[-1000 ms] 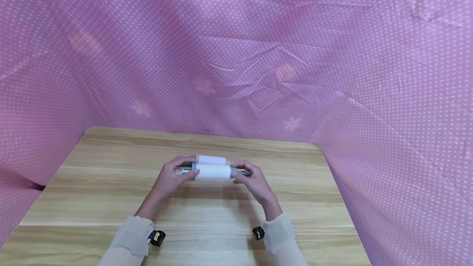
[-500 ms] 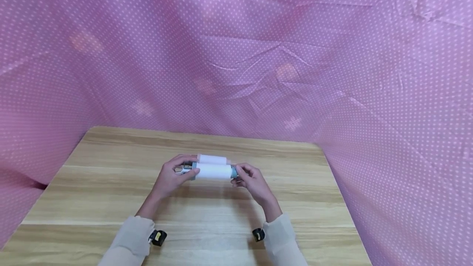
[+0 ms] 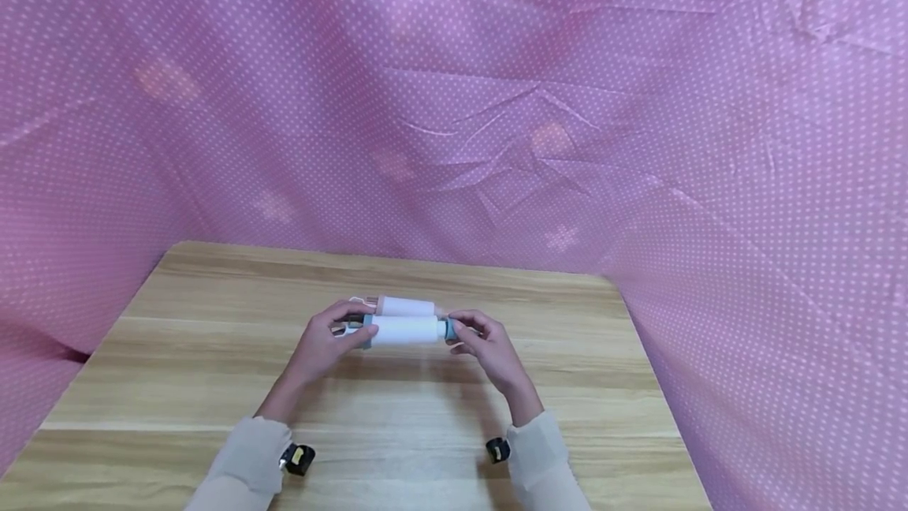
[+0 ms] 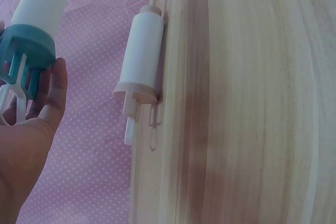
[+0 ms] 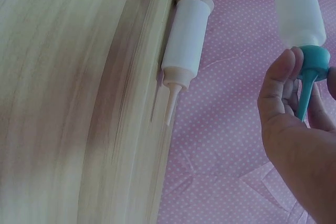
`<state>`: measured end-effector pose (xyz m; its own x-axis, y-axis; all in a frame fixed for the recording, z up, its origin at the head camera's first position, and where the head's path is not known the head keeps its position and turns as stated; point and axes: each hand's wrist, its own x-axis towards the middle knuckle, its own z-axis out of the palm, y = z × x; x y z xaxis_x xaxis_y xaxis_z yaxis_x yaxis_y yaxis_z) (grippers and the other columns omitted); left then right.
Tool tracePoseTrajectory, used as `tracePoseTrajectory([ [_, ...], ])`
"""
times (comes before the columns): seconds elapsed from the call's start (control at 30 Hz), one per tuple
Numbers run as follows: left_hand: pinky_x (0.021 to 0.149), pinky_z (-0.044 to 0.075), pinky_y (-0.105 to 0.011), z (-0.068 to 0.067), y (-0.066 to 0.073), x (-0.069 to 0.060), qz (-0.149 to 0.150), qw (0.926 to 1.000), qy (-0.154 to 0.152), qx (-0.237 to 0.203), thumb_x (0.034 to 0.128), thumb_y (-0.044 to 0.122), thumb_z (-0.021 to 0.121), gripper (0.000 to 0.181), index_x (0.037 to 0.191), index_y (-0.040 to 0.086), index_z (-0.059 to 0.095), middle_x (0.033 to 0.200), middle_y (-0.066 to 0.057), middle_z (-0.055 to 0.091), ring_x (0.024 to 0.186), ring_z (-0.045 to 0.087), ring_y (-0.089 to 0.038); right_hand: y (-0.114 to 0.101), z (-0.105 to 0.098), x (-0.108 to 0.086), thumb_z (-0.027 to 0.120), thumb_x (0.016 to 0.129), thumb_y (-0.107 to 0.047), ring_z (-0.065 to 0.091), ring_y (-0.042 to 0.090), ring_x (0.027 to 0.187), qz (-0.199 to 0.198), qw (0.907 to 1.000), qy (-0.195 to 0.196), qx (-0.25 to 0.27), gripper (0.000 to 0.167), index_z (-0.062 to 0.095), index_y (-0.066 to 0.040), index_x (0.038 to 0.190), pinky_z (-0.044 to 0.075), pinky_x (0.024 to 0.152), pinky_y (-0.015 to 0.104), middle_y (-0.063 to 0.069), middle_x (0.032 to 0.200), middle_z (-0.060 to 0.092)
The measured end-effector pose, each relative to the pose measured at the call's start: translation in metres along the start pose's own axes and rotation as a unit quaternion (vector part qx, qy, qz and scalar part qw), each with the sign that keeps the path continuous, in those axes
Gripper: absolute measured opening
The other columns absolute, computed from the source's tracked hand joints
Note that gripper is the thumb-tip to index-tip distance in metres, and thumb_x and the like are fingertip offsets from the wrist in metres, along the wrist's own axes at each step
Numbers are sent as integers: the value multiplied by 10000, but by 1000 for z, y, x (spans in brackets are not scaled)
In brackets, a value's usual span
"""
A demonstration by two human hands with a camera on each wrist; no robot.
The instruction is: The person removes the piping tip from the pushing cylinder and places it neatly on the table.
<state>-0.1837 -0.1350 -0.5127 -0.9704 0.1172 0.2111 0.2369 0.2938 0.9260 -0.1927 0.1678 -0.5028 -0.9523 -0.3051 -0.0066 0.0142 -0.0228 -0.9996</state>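
A large plastic syringe with a white barrel [image 3: 404, 330] is held level above the table. My left hand [image 3: 322, 345] grips its teal collar [image 4: 31, 40], with the white plunger handle [image 4: 20, 103] lying among the fingers. At the other end, my right hand [image 3: 491, 349] pinches the teal nozzle cap [image 5: 315, 59] between thumb and fingers. A short white neck shows between barrel and cap in the head view. A second syringe with beige ends [image 3: 407, 306] lies on the table just beyond, its beige nozzle [image 5: 172, 103] pointing right; neither hand holds it.
The wooden table [image 3: 397, 432] spreads under both arms, its far edge behind the beige syringe. Pink dotted cloth [image 3: 454, 140] hangs around the back and sides. A small black camera [image 3: 301, 457] sits at the left wrist, another [image 3: 497, 449] at the right.
My right fingers have shifted their hold on the teal cap. The barrel has moved slightly left with my left hand, and a white neck now shows beside the cap.
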Motion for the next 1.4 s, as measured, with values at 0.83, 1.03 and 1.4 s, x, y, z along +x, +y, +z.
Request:
tracePoseTrajectory([
  [0.83, 891, 498, -377, -14, -45, -17, -850, 9962, -8, 163, 895, 321, 801, 484, 1268, 44, 663, 1282, -157, 629, 1132, 579, -337, 0, -7, -7, 602, 1035, -145, 659, 223, 950, 80, 9999, -75, -54, 356, 581, 95, 1297, 581, 864, 389, 153, 1078, 641],
  [1.03, 856, 519, -335, -16, -55, -17, -848, 9962, -10, 184, 881, 315, 816, 491, 1262, 41, 673, 1258, -161, 646, 1102, 597, -329, 0, -8, -8, 611, 1032, -166, 659, 226, 949, 60, 9999, -64, -55, 349, 595, 71, 1288, 583, 857, 375, 146, 1074, 637],
  [1.4, 817, 539, -309, -19, -71, -18, -817, 9964, -72, 208, 857, 281, 840, 443, 1212, 56, 700, 1226, -161, 663, 1048, 624, -307, -1, -8, -9, 593, 1040, -158, 647, 233, 963, 149, 9998, -121, -77, 378, 565, 95, 1320, 572, 889, 429, 154, 1090, 625],
])
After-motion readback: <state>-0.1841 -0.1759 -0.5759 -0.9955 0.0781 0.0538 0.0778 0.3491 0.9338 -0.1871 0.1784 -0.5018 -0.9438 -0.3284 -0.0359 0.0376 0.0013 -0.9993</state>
